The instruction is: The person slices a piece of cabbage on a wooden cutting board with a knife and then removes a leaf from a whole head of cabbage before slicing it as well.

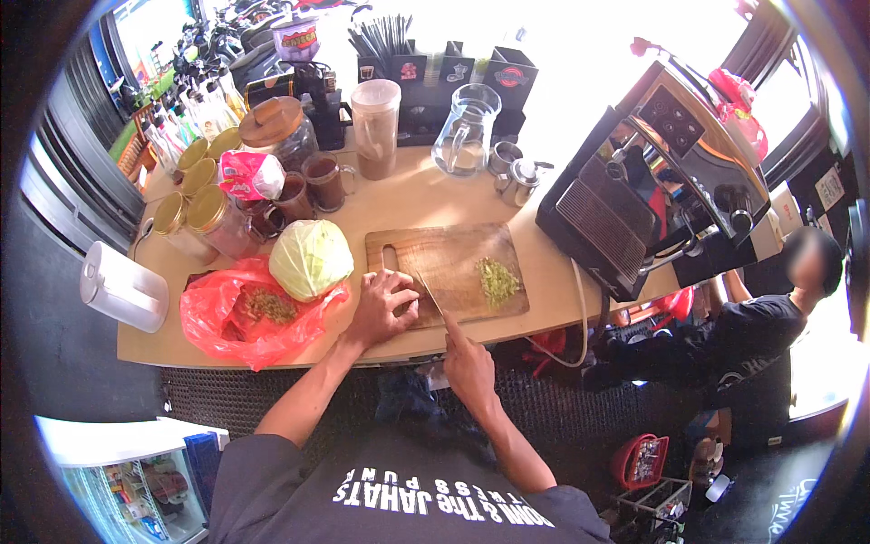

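Note:
A wooden cutting board (448,245) lies on the counter in front of me. My left hand (387,306) rests with bent fingers on the board's left part; whether something small is under the fingers cannot be told. My right hand (469,367) grips a knife (431,294), its forefinger along the top, the blade pointing up and left beside my left fingertips. Finely chopped green pieces (498,281) form a pile at the board's right. A cabbage head (311,260) sits left of the board, against an open red plastic bag (204,319) that holds more small chopped bits (268,304).
Lidded jars (224,217), brown-filled mugs (327,180) and a white pitcher (126,285) stand left. Behind are a tall plastic container (375,129), a glass jug (465,129) and metal pitchers (520,182). An espresso machine (625,197) stands right; beyond it is a person (754,333).

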Demonstrator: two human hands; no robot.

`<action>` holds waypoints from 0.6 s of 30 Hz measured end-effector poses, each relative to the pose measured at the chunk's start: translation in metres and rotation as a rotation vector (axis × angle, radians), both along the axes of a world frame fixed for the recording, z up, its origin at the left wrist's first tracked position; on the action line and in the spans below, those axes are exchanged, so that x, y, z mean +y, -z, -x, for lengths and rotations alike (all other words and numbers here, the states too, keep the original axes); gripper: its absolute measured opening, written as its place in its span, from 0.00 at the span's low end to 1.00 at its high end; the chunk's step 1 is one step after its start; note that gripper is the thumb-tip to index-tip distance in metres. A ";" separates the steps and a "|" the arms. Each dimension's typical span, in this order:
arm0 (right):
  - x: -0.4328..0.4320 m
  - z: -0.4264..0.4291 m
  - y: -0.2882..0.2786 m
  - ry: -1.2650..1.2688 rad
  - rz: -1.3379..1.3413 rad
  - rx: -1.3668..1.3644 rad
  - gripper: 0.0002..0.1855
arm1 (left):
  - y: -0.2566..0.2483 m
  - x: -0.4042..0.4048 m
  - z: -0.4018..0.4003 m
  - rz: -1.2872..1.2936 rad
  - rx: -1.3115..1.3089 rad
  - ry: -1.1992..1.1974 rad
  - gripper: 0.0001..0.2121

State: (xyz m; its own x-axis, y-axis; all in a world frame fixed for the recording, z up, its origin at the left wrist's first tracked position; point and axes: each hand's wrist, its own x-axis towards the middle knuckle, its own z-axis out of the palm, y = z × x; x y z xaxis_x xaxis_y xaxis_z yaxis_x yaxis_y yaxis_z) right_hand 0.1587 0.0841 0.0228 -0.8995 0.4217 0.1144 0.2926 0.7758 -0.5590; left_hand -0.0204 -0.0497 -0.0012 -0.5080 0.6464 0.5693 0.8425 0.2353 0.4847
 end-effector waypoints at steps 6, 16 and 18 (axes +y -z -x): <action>0.008 0.022 -0.002 -0.052 -0.087 0.018 0.28 | 0.008 -0.003 0.004 0.042 -0.032 0.001 0.08; 0.018 0.025 -0.004 -0.016 0.146 0.035 0.27 | 0.006 -0.003 0.004 0.028 -0.078 0.018 0.08; 0.016 0.024 0.000 -0.035 0.178 0.130 0.26 | 0.003 -0.003 0.002 0.025 -0.089 0.022 0.08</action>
State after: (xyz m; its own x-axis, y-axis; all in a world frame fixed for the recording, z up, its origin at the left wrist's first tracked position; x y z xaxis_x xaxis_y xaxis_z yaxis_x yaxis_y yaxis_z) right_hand 0.1345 0.0996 0.0229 -0.8966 0.4141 0.1567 0.1836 0.6698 -0.7195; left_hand -0.0228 -0.0531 -0.0042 -0.5411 0.6714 0.5064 0.8017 0.2301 0.5517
